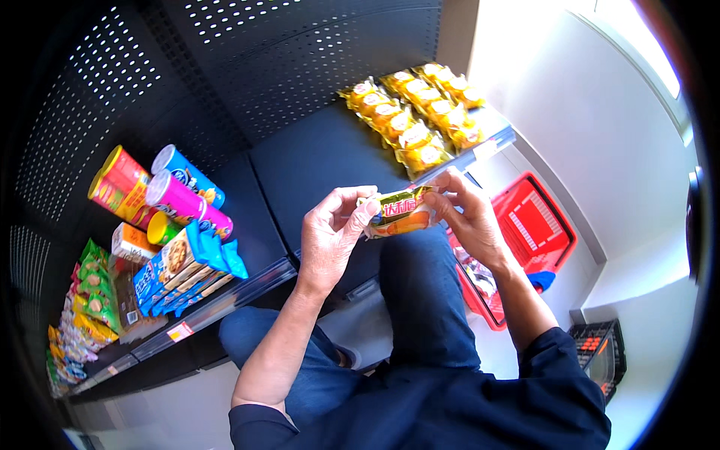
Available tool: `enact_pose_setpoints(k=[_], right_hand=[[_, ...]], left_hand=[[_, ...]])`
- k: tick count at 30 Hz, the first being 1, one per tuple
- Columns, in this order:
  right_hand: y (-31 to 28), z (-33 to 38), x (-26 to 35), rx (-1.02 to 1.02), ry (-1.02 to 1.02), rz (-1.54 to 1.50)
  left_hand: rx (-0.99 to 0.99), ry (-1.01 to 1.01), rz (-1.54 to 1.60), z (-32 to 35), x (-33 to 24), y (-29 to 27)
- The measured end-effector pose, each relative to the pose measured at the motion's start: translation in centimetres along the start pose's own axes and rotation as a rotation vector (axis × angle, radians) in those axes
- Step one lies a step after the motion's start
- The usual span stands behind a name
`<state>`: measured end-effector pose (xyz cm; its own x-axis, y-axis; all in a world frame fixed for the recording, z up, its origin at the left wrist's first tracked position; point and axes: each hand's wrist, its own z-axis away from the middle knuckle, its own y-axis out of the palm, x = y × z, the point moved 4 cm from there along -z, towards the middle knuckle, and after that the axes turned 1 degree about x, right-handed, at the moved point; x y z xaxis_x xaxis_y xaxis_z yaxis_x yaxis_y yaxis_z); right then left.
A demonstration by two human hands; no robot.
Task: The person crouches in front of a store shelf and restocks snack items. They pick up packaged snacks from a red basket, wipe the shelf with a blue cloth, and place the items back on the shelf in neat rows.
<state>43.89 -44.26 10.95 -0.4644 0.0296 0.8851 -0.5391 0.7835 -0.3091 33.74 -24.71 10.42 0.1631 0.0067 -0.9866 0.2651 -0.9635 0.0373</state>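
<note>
Between both hands I hold a small packaged cake (403, 213) in a clear, green and yellow wrapper, in front of the dark shelf's edge and above my knee. My left hand (337, 225) is closed on its left end, thumb on the front. My right hand (463, 211) pinches its right end between thumb and fingers. Past my hands, similar yellow packaged cakes (415, 135) lie in rows at the right end of the dark shelf (300, 157).
On the left, the shelf carries snack canisters (180, 196), blue cookie bags (187, 266), an orange and white box (135, 241) and small bagged snacks (96, 289). A red shopping basket (531, 232) with items inside stands on the floor to the right. Beyond it is a black crate (611, 352) beside the white wall.
</note>
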Motion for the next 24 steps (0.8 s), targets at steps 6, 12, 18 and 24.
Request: enact_pose_setpoints(k=[6, 12, 18, 24], right_hand=[[5.0, -4.0, -1.0, 0.037, 0.043, -0.179], [8.1, -7.5, -3.7, 0.085, 0.095, -0.243], [12.4, -12.0, -7.2, 0.151, 0.214, -0.215], [16.6, -18.5, -10.8, 0.111, 0.258, -0.229]], left_hand=[[-0.242, 0.004, 0.025, 0.8, 0.9, -4.2], [-0.421, 0.072, -0.041, -0.3, 3.8, -7.7], [-0.529, -0.052, -0.135, -2.6, 7.4, -12.2], [-0.679, -0.024, -0.090, -4.3, 7.8, -14.0]])
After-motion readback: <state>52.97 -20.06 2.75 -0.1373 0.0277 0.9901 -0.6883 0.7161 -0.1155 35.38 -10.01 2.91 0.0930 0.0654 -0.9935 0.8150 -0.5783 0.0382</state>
